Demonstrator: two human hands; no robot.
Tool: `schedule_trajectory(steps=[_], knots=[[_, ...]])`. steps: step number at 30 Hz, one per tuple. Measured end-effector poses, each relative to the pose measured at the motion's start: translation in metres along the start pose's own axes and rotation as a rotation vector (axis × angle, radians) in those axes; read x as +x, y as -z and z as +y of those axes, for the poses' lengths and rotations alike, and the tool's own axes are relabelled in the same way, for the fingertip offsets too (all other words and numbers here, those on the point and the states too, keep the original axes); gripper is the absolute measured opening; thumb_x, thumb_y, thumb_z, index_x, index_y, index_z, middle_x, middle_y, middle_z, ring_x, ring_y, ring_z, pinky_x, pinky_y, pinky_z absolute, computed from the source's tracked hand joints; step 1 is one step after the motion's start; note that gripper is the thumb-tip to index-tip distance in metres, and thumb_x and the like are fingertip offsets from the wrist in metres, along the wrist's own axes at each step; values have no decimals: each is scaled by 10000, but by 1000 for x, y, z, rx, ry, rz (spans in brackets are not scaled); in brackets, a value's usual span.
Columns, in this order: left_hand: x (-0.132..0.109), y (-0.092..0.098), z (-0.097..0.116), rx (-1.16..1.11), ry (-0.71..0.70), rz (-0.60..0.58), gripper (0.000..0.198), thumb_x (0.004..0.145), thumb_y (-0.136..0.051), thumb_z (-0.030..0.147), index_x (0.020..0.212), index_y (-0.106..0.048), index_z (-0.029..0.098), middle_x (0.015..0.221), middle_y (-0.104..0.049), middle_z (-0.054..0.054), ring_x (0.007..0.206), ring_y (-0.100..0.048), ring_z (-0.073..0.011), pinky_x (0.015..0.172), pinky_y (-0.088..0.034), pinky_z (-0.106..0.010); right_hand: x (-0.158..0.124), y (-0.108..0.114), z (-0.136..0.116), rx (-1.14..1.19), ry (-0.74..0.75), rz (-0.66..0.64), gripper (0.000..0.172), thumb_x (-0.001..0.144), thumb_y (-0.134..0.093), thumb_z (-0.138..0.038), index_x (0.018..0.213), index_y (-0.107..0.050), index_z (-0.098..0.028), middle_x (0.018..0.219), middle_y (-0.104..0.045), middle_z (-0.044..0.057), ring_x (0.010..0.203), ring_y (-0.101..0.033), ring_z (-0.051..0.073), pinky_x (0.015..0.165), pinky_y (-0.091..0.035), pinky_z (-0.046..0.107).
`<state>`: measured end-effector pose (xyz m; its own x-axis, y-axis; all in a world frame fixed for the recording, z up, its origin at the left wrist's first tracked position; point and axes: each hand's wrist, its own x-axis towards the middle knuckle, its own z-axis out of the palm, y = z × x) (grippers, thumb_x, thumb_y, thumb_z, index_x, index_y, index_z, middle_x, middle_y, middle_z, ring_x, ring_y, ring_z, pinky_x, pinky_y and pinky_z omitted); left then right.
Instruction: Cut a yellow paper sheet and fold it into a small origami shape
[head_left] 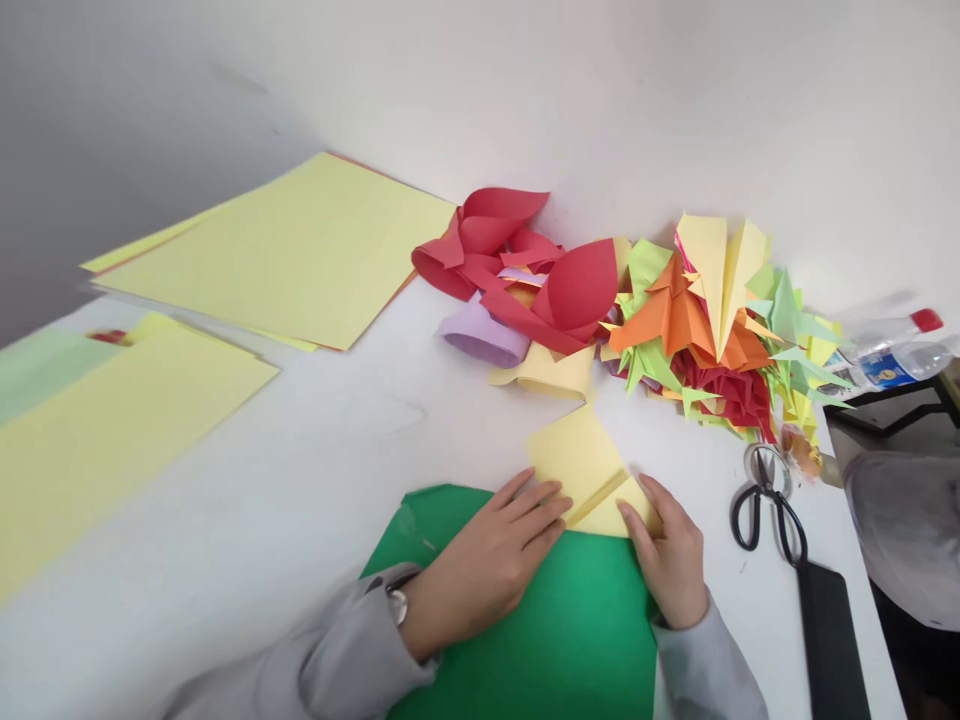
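While the left hand [499, 555] lies flat with its fingers stretched out, its fingertips [551, 497] press on the lower left edge of a small folded yellow paper [577, 460]. The grip of that hand is spread wide and closes round nothing. The right hand [671, 560] rests just beside it, fingers pressing down on the paper's lower right corner; its grip too is unclenched, pushing rather than pinching. A raised crease runs slantwise across the paper between the two hands. The paper lies partly on a green sheet [555, 630] and partly on the white bench [315, 470], near the person's edge. A wristwatch [397, 603] shows at the left cuff.

Behind the paper sits a heap of folded paper shapes [675, 310] in red, orange, green, yellow and lilac. Black-handled scissors [772, 510] lie to the right, near the right hand but apart from it. Large yellow sheets [285, 250] lie at the far left, and a plastic bottle [892, 355] lies on its side at the right edge.
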<state>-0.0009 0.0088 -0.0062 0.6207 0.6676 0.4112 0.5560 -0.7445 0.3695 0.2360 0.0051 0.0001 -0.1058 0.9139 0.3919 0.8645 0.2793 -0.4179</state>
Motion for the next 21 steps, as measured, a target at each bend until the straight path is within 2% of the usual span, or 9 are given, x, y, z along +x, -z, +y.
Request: schedule_trajectory(steps=[5, 11, 15, 21], knots=[[0, -1, 1, 2, 20, 4, 260, 896, -447, 100, 1052, -653, 121, 1185, -648, -100, 1194, -500, -254, 1074, -371, -496, 1, -2, -2, -84, 39, -18, 293, 925, -517, -349, 1142, -581, -163, 1035, -708, 99, 902, -692, 198, 760, -572, 287], [-1, -1, 2, 28, 13, 21, 254, 883, -449, 99, 1026, -658, 120, 1182, -640, -115, 1183, -503, -253, 1065, -378, -489, -4, -2, -4, -44, 36, -39, 199, 916, -540, -247, 1068, -629, -155, 811, -682, 75, 721, -657, 170, 688, -548, 277], [-3, -2, 15, 84, 77, 76, 278, 894, -423, 122, 1039, -659, 149, 1086, -655, -115, 1091, -550, -239, 1029, -407, -463, -5, -3, -5, -37, 17, -43, 205, 910, -544, -234, 1055, -666, -159, 707, -640, 47, 601, -605, 146, 597, -523, 257], [-5, -10, 35, 171, 209, 8, 304, 919, -461, 314, 1165, -614, 219, 1097, -633, -122, 1086, -552, -266, 984, -415, -457, 0, -3, -7, -46, -2, -30, 212, 911, -544, -243, 1060, -674, -170, 737, -655, 60, 609, -608, 152, 616, -530, 265]])
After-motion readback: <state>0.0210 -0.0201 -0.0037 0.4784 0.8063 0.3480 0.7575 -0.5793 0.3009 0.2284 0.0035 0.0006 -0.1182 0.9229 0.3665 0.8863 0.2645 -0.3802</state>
